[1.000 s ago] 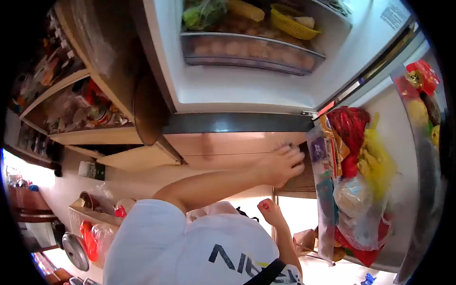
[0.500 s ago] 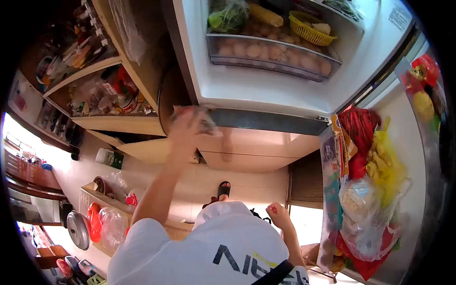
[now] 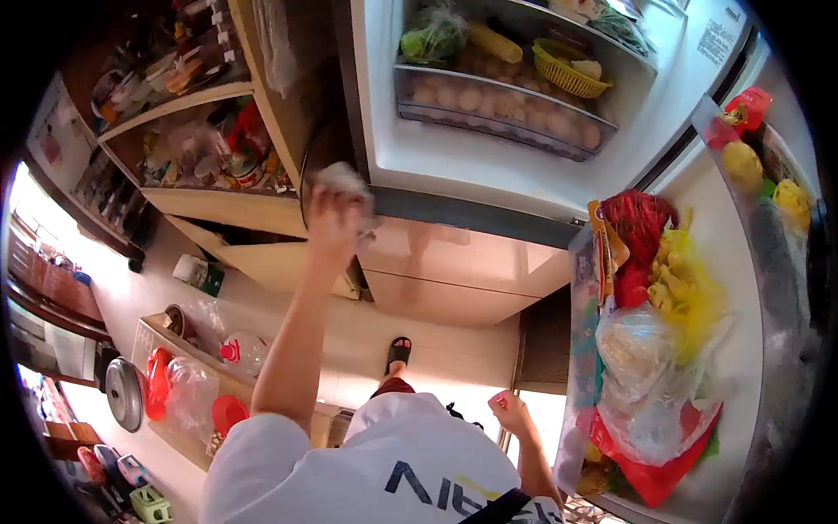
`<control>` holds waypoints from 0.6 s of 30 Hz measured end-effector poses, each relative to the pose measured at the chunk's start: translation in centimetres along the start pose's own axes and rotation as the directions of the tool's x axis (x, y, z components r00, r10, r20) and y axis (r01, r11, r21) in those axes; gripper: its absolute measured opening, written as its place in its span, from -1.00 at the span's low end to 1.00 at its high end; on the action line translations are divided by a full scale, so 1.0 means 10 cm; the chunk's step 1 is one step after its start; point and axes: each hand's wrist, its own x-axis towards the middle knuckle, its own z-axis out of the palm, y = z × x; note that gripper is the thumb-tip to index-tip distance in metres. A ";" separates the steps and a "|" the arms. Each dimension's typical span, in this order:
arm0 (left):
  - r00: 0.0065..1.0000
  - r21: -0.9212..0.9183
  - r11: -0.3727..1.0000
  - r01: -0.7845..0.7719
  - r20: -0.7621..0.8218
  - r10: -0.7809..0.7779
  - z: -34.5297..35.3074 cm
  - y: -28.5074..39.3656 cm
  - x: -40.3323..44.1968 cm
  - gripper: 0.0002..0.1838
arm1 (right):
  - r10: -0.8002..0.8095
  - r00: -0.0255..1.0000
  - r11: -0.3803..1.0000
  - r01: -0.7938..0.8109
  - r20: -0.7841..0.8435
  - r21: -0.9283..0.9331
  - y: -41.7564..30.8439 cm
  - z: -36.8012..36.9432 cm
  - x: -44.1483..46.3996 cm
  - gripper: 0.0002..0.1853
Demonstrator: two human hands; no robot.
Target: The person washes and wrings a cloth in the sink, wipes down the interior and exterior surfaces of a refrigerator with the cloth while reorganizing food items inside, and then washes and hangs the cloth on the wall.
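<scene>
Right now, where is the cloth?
In the head view, the cloth is left of centre, in the left hand, by the left end of the fridge's dark lower strip.

Left side: a wooden cabinet (image 3: 218, 203) carries crowded shelves, and its lower door (image 3: 275, 265) stands ajar; the items on the upper shelf are too blurred to identify with confidence. A white and green container (image 3: 198, 274) sits on the floor below. Farther down is a cardboard box (image 3: 150, 336), with an orange-red bag (image 3: 158, 384) and a clear bag (image 3: 194, 393) side by side at it. A round metal lid (image 3: 124, 395) is tilted just left of the box. Upper area: bagged greens (image 3: 432, 37), a long yellow vegetable (image 3: 495, 42) and a yellow basket (image 3: 554, 74) form a row above eggs (image 3: 489, 100). Right side: a dark red bag (image 3: 640, 214) lies beside a yellow bag (image 3: 685, 288).
</scene>
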 end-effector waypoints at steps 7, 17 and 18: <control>0.940 0.492 0.806 -0.330 0.093 0.328 0.85 0.65 -0.05 -0.42 | 0.133 0.991 0.971 -0.130 -0.001 0.200 0.15 0.05 -0.37 -0.67; 0.624 0.079 0.620 -0.780 0.165 0.764 2.14 1.73 -0.16 -0.54 | 0.576 0.815 0.735 -0.483 -0.061 0.476 0.42 0.19 -1.02 -0.75; 0.609 0.055 0.613 -0.788 0.208 0.765 2.13 1.81 -0.16 -0.54 | 0.546 0.835 0.762 -0.462 -0.067 0.454 0.46 0.22 -1.04 -0.74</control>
